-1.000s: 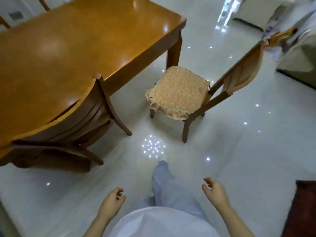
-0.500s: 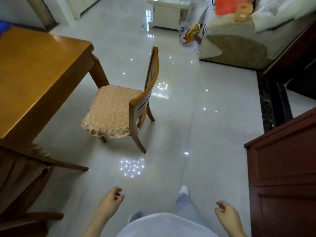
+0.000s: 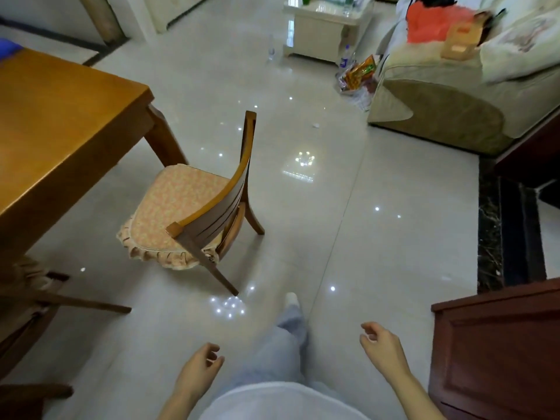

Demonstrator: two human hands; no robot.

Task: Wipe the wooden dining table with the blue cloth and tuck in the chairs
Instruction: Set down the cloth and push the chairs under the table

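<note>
The wooden dining table [image 3: 57,122] fills the left side. A wooden chair [image 3: 209,204] with an orange frilled cushion stands pulled out from the table's corner, its back toward me. A bit of the blue cloth [image 3: 7,45] shows on the table's far left edge. Another chair [image 3: 33,301] sits tucked under the table at lower left. My left hand [image 3: 198,371] and my right hand [image 3: 383,347] hang low in front of me, fingers loosely curled, holding nothing, well short of the chair.
A dark red wooden cabinet [image 3: 497,350] stands close on my right. A sofa [image 3: 448,95] with bags and a pale coffee table [image 3: 321,22] lie ahead. Bottles and snack packets [image 3: 357,71] sit on the glossy tiled floor.
The view has swung right and moved closer to the pulled-out chair, which now shows its back. Both hands stay low and hold nothing.
</note>
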